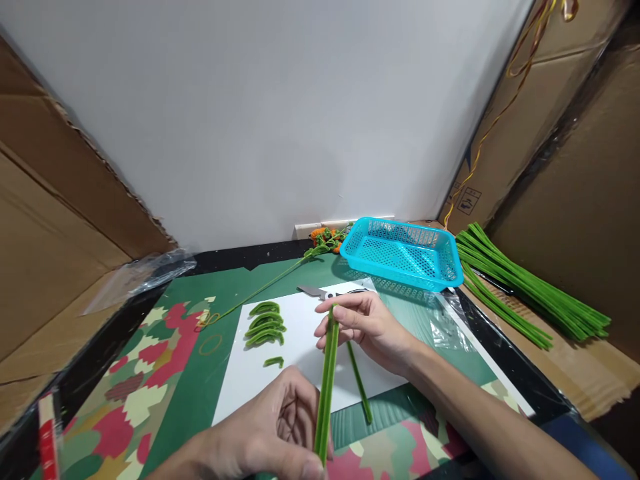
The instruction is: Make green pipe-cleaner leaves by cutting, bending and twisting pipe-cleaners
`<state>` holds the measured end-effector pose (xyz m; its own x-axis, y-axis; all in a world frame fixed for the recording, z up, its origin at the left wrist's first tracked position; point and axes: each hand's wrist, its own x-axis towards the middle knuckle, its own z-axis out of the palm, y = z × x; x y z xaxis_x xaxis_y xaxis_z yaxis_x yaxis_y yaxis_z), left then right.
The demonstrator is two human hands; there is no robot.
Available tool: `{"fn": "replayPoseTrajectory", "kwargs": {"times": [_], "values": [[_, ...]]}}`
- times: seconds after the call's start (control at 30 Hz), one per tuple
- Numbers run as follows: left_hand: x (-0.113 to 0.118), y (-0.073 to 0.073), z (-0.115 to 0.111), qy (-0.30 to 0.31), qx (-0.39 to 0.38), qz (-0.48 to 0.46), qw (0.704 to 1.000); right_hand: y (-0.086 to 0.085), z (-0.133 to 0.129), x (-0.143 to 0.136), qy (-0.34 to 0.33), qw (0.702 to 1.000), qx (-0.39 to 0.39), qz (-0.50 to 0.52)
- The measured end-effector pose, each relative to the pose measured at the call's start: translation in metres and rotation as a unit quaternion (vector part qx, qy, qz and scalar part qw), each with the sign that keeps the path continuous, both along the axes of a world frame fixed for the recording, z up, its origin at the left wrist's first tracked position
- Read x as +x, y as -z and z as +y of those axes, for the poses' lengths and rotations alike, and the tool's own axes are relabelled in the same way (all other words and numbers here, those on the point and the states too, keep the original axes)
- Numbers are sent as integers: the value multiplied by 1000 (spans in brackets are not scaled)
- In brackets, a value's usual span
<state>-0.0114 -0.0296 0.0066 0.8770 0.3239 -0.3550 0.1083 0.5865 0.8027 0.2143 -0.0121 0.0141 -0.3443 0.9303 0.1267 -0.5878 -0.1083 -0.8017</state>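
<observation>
Green pipe cleaners (327,380), a couple side by side, stand lengthwise between my two hands. My left hand (265,427) grips their lower end between thumb and fingers. At the upper end, my right hand (367,327) pinches them with thumb and forefinger. Another green pipe cleaner (361,387) slants below my right hand; whether that hand touches it is hidden. On the white sheet (300,347) to the left lie several bent green pieces (266,325) in a stack, with one shorter bent piece (273,362) apart. Scissors (325,294) lie behind my right hand, partly covered.
A blue perforated basket (403,267) stands at the back right. Beside it, a bundle of long green pipe cleaners (535,287) lies on cardboard. An orange-and-green fuzzy flower stem (320,250) reaches across the back. Clear plastic bags (140,280) lie at the left edge.
</observation>
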Motion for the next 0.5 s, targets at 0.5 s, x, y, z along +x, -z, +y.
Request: {"fn": "replayPoseTrajectory", "kwargs": {"times": [0.5], "values": [[-2, -2, -3, 5, -6, 32, 999, 3, 1, -5, 58, 998, -20, -8]]}}
